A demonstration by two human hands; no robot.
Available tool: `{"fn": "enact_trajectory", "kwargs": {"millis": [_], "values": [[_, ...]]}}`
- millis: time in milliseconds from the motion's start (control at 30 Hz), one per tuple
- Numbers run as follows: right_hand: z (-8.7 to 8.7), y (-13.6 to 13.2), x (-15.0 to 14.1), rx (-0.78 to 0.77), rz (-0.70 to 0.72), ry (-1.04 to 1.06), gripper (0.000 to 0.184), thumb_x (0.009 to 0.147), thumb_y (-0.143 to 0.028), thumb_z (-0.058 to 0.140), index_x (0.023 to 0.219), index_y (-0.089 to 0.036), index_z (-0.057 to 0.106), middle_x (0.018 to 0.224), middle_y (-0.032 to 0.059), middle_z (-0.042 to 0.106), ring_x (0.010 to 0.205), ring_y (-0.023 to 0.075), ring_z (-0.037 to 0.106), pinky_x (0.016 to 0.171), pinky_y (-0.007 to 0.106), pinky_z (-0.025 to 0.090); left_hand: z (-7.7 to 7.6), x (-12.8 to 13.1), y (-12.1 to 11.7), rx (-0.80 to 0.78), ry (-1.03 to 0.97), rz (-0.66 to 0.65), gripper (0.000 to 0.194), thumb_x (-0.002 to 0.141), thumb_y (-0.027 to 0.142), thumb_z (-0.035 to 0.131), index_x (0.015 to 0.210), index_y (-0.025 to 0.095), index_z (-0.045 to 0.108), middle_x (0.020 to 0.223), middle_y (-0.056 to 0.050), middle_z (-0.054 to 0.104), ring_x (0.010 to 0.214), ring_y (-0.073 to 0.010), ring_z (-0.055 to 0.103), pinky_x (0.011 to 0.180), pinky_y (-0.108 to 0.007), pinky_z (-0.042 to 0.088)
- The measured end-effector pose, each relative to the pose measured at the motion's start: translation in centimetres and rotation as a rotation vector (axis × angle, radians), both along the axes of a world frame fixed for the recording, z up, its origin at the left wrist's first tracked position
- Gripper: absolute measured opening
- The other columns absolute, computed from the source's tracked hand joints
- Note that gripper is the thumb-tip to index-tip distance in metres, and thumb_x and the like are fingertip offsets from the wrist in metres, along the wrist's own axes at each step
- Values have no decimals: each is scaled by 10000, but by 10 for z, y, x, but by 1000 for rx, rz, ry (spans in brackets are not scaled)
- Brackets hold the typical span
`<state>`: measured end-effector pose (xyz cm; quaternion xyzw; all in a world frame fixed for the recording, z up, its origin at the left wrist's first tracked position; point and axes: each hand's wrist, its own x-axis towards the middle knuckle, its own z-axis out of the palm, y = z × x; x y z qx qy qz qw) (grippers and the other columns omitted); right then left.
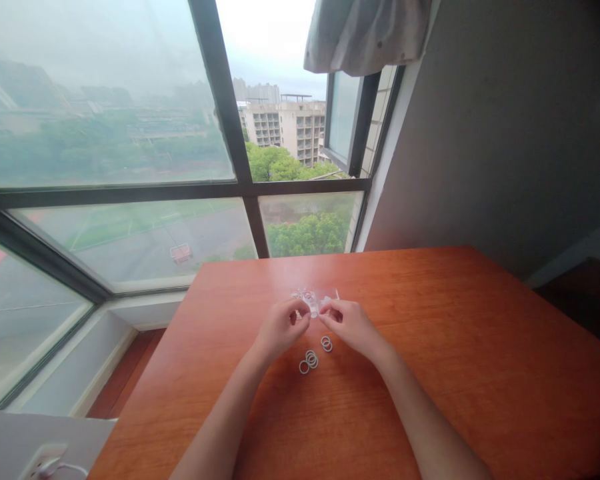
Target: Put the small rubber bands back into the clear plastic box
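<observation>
My left hand (284, 327) is closed, thumb and forefinger pinched together above the wooden table (460, 347). Facing it, my right hand (351, 327) is pinched as well, the fingertips of both hands close together. Between and just behind them is a small clear plastic piece (315, 309); I cannot tell whether the fingers grip it or something smaller. More clear bits with some reddish parts (307, 294) lie just beyond the left hand. Nearer to me lie several pale grey rings: an overlapping cluster (311, 359), a ring at its left (305, 367), and an overlapping group (327, 344) by the right hand.
Beyond the table's far edge stand large windows with dark frames (245, 187), one pane (344, 113) swung open. A grey curtain (367, 33) hangs above it. A grey wall (470, 133) rises at the right. Lower left is a wall socket with a white plug (50, 465).
</observation>
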<state>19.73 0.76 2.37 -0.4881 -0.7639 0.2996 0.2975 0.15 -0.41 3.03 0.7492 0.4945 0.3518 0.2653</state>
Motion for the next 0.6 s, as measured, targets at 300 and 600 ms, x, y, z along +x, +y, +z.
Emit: {"fn": "enact_trajectory", "kwargs": {"millis": [300,600], "values": [[1,-1,9,-109,35,-136,130,783,-222,583,803,-192,707,628,-15,623,612,123,554,580,209,360,-9,-5,4,104,85,168,106,826,200,533,818,190,638,759,2,631,612,-113,500,595,-223,386],[4,-3,18,-200,109,-208,102,737,-198,595,724,-181,694,642,-11,634,593,113,533,529,205,328,-5,-18,6,88,108,197,136,840,202,523,862,192,656,770,-5,641,608,-113,505,600,-224,392]]}}
